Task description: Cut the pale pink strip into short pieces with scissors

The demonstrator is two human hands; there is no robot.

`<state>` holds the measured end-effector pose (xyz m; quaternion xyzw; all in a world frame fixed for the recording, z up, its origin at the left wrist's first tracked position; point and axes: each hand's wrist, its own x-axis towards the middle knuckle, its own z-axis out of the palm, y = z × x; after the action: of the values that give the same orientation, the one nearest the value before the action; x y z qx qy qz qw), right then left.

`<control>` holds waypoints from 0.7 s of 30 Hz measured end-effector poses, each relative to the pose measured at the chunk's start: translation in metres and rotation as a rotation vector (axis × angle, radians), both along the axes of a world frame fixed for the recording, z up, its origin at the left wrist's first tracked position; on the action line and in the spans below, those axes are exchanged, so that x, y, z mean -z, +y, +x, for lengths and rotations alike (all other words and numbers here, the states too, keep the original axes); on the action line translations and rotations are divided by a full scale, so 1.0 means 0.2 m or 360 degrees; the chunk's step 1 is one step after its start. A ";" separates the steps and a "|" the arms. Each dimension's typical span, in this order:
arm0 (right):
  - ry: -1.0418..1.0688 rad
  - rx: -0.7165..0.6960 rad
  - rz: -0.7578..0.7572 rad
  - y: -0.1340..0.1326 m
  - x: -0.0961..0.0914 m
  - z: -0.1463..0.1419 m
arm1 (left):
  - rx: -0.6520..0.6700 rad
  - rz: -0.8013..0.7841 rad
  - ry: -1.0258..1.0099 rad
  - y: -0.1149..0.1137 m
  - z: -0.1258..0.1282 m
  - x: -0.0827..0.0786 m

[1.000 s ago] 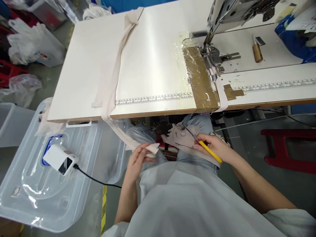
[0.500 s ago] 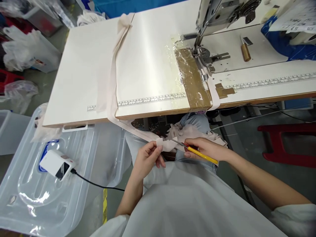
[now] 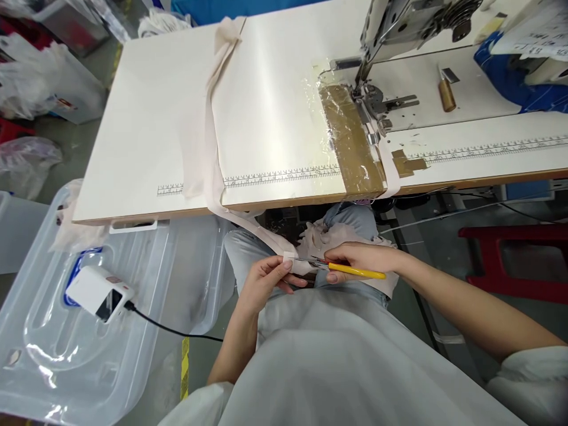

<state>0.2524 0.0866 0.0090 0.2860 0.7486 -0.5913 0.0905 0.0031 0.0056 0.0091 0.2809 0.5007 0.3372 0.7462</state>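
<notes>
White worktable [image 3: 146, 118] spans upper frame; sewing machine [image 3: 403, 26] at upper right. Pale strip [image 3: 216, 183] droops off the near edge to just below frame centre, end pinched by left hand [image 3: 264, 283]. Right hand [image 3: 361, 257] wrapped on yellow-handled scissors [image 3: 357, 271], blades at strip's end. Likely hazards: fingertips [image 3: 287, 265] near blades, so a slip could nick them; slack might skew a cut.

The scissors [image 3: 339, 268] are yellow at the handle and grey at the blades. The cloth strip [image 3: 213, 142] is plain pale pink. The table [image 3: 270, 106] is white, brown along its edge, with black ruler marks [image 3: 284, 177]; the tape [image 3: 352, 142] is brown. The jeans [image 3: 240, 245] are light blue, the floor line [image 3: 185, 364] striped yellow and black.
</notes>
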 end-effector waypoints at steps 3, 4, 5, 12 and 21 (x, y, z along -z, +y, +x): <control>-0.0080 -0.0044 0.0132 0.00 -0.02 -0.01 | 0.0014 -0.0024 -0.0027 0.01 -0.02 0.01; -0.0112 -0.0053 0.0188 0.00 -0.02 -0.02 | 0.0017 -0.0031 -0.0031 0.01 -0.02 0.01; -0.0146 -0.0058 0.0245 0.00 -0.03 -0.02 | 0.0017 -0.0036 -0.0030 0.01 -0.03 0.01; -0.0383 -0.0094 0.0649 -0.03 -0.08 -0.04 | -0.0010 -0.0031 0.0012 0.01 -0.02 0.03; -0.0501 -0.0087 0.0820 -0.07 -0.06 -0.05 | 0.0032 -0.0016 0.0081 0.01 -0.01 0.01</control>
<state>0.2427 0.0728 0.0214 0.3675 0.8581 -0.3276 0.1457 0.0009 0.0086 0.0066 0.2908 0.5182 0.3198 0.7380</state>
